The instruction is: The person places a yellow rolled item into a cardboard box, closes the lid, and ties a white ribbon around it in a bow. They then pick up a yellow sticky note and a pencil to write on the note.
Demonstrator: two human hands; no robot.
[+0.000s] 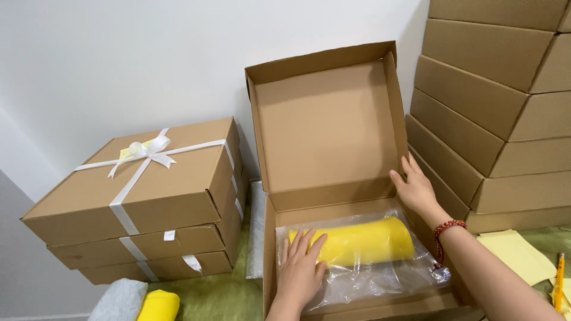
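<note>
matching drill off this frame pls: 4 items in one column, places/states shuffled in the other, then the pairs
Items
1. left hand
2. right hand
3. white ribbon bow
4. pencil

Places/states
A. lying by yellow paper sheets at the right edge
B. flat on the bagged yellow roll inside the open box
C. tied on top of the closed box stack at left
D. against the right side of the raised lid

Pairs: 1-B, 2-D, 3-C, 4-A
</note>
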